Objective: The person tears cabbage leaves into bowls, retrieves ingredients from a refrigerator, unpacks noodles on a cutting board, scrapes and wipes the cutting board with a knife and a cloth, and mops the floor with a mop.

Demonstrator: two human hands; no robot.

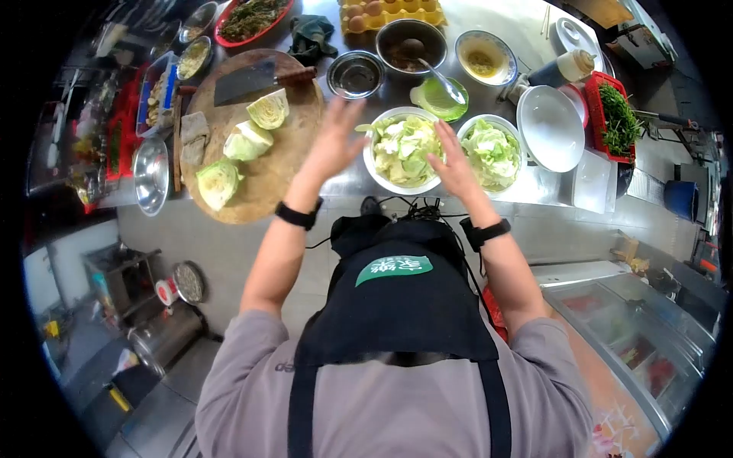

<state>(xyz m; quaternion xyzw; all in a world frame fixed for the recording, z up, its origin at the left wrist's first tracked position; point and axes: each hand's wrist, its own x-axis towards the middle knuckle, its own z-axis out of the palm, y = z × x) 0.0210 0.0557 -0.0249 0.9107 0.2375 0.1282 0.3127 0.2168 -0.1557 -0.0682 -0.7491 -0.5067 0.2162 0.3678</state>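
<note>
My left hand [334, 137] is raised between the round chopping board [271, 172] and a white bowl [382, 180] of torn cabbage leaves [406, 145]. Its fingers are spread, slightly blurred, and hold nothing. At the right rim of that bowl, my right hand [453, 162] hovers with thumb and fingers apart; whether it touches the rim I cannot tell. Beside it stands a second bowl of torn cabbage [492, 155]. Three cut cabbage pieces [248, 140] lie on the board, below a cleaver [246, 82] with a dark handle.
Behind the bowls stand a small metal bowl [356, 75], a dark pot [397, 47] with a ladle, a green dish [437, 99] and an egg tray [427, 14]. An empty white bowl [550, 128] and a red basket of greens [617, 118] are at right. A metal bowl [151, 175] sits by the left front edge.
</note>
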